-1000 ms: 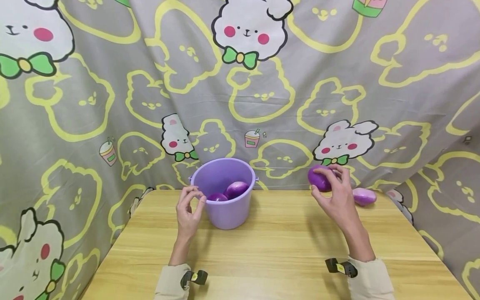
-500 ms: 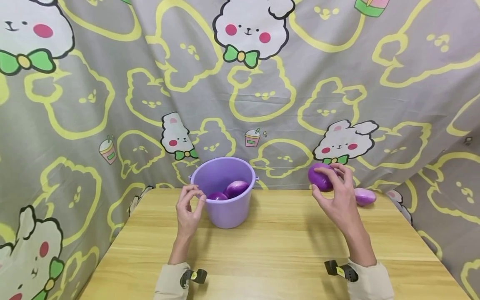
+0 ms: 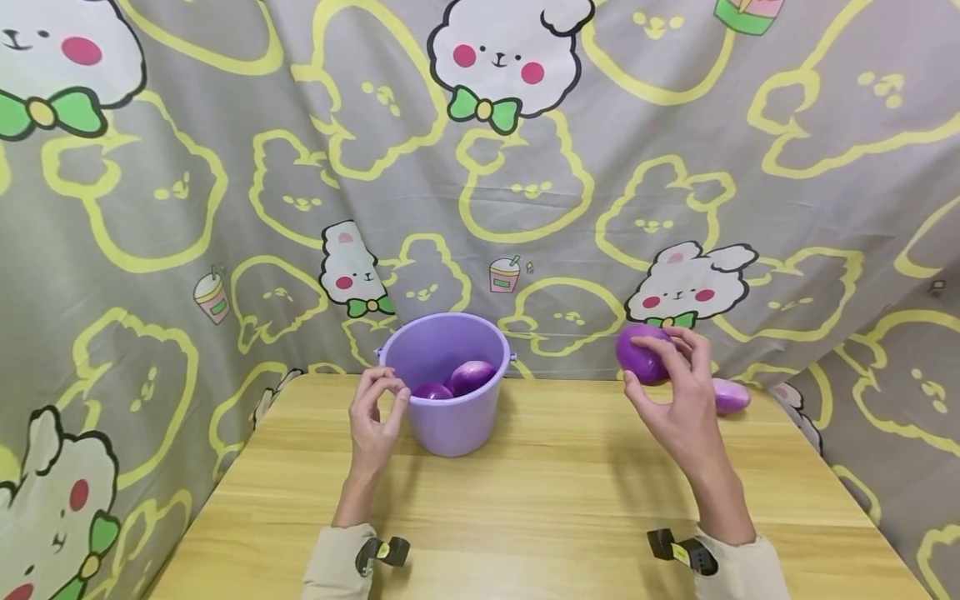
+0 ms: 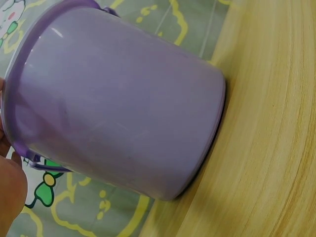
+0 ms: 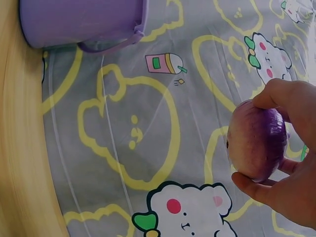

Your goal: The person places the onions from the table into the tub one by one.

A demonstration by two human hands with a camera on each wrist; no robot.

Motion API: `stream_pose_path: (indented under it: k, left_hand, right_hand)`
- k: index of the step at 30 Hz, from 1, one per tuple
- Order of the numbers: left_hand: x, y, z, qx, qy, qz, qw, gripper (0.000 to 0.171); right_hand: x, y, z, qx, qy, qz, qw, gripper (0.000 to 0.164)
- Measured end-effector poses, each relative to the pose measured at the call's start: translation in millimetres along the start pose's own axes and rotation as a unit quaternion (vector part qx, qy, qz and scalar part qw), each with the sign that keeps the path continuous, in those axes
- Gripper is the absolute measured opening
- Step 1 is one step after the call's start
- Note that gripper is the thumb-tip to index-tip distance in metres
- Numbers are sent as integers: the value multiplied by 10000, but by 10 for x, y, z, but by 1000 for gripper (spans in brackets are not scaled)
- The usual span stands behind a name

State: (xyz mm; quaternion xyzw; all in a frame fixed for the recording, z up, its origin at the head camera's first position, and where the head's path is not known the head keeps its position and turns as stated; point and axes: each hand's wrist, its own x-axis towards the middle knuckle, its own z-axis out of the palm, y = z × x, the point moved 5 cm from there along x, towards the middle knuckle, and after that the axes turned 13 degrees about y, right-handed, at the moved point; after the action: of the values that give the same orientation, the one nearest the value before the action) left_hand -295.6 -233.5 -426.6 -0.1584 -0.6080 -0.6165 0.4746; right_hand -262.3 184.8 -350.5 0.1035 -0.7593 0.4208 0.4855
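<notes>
My left hand [image 3: 375, 425] pinches the near left rim of a light purple bucket [image 3: 456, 429], which stands upright on the table. In the left wrist view, the bucket [image 4: 118, 103] fills much of the frame and only parts of my fingers show at the left edge. Inside the bucket lie a glossy purple onion [image 3: 472, 377] and a second onion [image 3: 432, 391]. On the right side, my right hand [image 3: 678, 400] holds another purple onion [image 3: 641, 354] in the air between thumb and fingers. The right wrist view shows this onion [image 5: 256, 140] from its paler side.
One more purple onion [image 3: 731, 396] lies at the table's back right, partly behind my right hand. The wooden table [image 3: 540, 500] ends at a grey patterned curtain [image 3: 540, 208]. The bucket's handle [image 5: 111, 48] hangs down in the right wrist view.
My right hand, with the onion, has shifted very slightly to the right and covers more of the onion on the table. The left hand stays at the bucket's rim.
</notes>
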Motion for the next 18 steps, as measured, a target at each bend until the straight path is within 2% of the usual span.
stream_pose_path:
  k: [6,11,18]
  left_hand:
    - [6,27,8,24,32,191,9998,8]
    - [-2,16,2,-2,56,161,9999,15]
    - [6,62,17,-195,32,210,9996,11]
  right_hand:
    - [-13,-63,9,221,30,-81,9997,51]
    - [-30,-102,23,366,43,-135,9992,51]
    - [-41,-161,51,552,44,-293,9980,51]
